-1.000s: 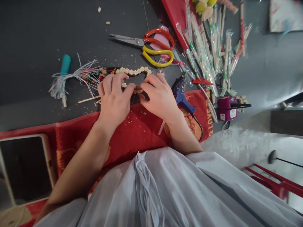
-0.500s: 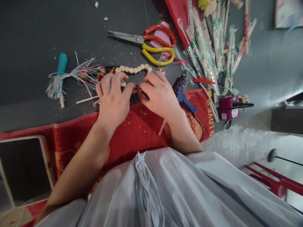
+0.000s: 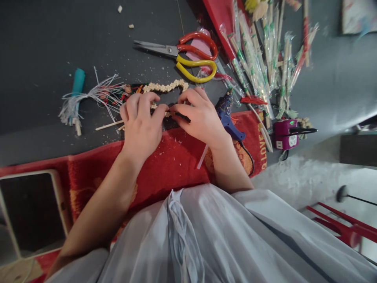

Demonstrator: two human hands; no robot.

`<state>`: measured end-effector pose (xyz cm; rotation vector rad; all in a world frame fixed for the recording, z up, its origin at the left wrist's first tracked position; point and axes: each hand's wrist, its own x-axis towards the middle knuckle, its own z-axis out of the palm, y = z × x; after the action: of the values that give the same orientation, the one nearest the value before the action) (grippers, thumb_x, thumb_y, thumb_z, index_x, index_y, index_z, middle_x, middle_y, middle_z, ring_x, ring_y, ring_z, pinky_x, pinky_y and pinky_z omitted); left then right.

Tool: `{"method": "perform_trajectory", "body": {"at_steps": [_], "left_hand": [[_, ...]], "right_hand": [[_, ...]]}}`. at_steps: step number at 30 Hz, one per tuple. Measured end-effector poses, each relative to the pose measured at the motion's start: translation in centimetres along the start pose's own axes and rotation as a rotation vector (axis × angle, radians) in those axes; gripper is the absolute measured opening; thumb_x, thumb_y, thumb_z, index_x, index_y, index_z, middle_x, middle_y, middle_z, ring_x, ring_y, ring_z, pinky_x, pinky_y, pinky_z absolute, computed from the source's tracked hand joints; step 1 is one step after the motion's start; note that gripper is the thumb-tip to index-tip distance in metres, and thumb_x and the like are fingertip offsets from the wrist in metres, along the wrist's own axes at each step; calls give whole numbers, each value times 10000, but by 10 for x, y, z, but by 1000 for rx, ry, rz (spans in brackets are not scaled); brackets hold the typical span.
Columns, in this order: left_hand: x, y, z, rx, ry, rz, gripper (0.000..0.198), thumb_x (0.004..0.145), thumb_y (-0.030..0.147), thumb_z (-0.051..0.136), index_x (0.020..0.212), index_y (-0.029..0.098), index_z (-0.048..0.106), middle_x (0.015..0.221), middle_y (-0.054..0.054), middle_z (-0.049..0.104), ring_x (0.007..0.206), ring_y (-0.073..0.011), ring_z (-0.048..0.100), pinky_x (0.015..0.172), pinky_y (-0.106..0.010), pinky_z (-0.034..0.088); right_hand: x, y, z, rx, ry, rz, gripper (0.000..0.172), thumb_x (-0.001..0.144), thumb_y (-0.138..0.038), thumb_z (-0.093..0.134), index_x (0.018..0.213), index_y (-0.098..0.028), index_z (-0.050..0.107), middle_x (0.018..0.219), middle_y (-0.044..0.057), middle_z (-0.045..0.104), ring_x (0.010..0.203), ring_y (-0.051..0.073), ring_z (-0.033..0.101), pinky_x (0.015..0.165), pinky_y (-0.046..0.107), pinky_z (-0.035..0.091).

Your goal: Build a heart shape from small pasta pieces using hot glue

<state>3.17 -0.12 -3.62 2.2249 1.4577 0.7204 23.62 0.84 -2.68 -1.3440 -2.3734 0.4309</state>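
Both hands at a knobbly cream strip, scissors as landmark

Head view, from where I stand: scissors [image 3: 173, 50] lie on the dark table [image 3: 44, 78], blades pointing left, one handle orange-red, the other yellow. The cream strip [image 3: 166, 87] is just on the person's side of the scissors, curving in a partial loop; the hands hide some of it.

Grip: right hand [image 3: 203, 118], on the person's side of the scissors' handles, pinches the strip's near portion between thumb and forefinger. Left hand [image 3: 143, 122], on the person's side of the blades, is bent over the strip, thumb tip by the same spot; whether it pinches or only steadies, I cannot tell.

Surroundings, all by the scissors. Left and nearer the person: a bunch of white strands [image 3: 88, 94] across a teal roll [image 3: 78, 81], and a thin wooden stick [image 3: 108, 125] beside the left hand. Right and nearer: a blue glue gun [image 3: 228, 124]. Right: wrapped sticks [image 3: 249, 55] in a loose heap. Well toward the person: red cloth [image 3: 173, 153], flecked with pale crumbs, under the forearms.
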Motion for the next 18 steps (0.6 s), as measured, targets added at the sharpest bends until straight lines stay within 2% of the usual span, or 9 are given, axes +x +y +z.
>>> {"method": "perform_trajectory", "body": {"at_steps": [9, 15, 18], "left_hand": [[0, 3, -4, -17, 25, 1, 305, 1030, 325, 451, 1236, 364, 673, 1381, -106, 675, 1376, -405, 542, 1133, -701, 385], [2, 6, -6, 15, -52, -39, 264, 1005, 317, 512, 1219, 352, 663, 1421, -110, 644, 1413, -411, 511, 1153, -688, 367], [1, 5, -5, 26, -26, -22, 251, 1017, 310, 487, 1196, 341, 659, 1404, -112, 654, 1395, -407, 523, 1139, -686, 374]], "right_hand": [[1, 0, 1, 26, 18, 28, 144, 999, -235, 564, 998, -242, 708, 1097, 72, 611, 1087, 275, 562, 1009, 566, 485], [1, 1, 1, 31, 52, 28, 156, 997, -242, 563, 986, -256, 718, 1078, 77, 617, 1065, 275, 573, 986, 567, 494], [1, 2, 2, 43, 63, 11, 167, 1003, -242, 557, 996, -259, 723, 1071, 77, 620, 1063, 273, 573, 981, 564, 492]]}}
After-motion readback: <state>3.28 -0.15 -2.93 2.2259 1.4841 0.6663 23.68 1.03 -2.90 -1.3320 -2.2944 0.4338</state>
